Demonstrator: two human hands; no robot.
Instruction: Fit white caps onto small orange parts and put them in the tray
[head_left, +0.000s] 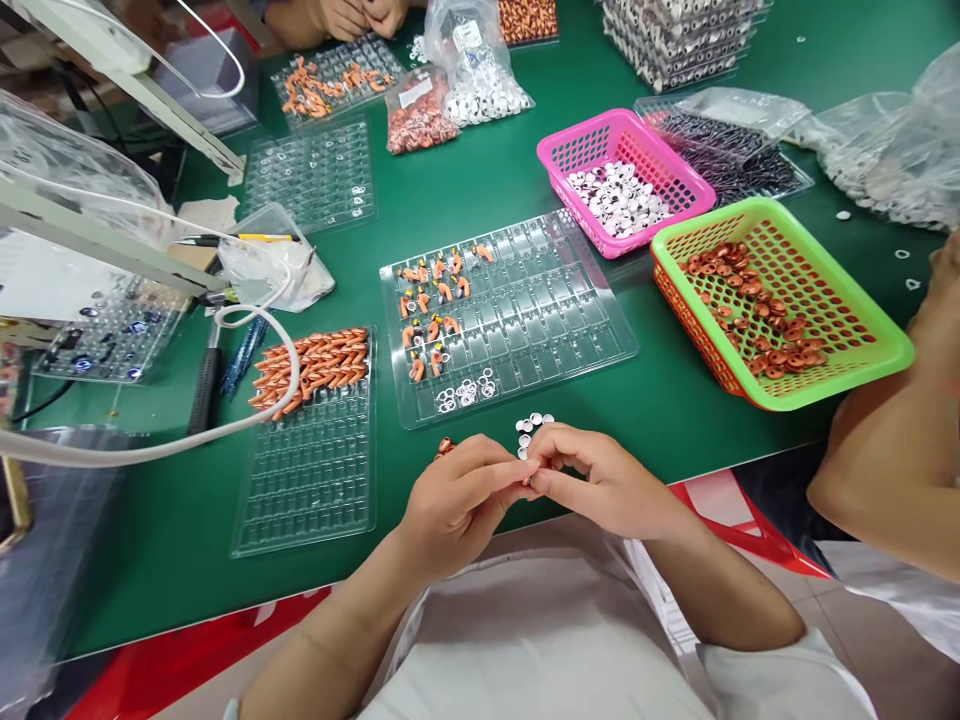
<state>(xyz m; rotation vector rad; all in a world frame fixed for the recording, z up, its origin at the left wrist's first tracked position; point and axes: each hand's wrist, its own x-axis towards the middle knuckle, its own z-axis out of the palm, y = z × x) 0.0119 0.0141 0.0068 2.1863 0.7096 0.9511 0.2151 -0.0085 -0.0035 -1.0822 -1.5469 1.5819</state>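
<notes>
My left hand and my right hand meet fingertip to fingertip over the table's front edge. Both are closed in a pinch on one small part, mostly hidden by the fingers; its kind cannot be made out. Just beyond my right fingers lie several small white round caps. Copper-coloured pieces peek out behind my left hand. Farther on, a clear compartment tray holds orange curved parts at its left and white rings in its near row.
A second tray with copper-coloured parts is at left, beside a black-handled tool. Pink and green baskets stand right. A lamp arm and white cable cross the left side. Other people's arms show at right and far side.
</notes>
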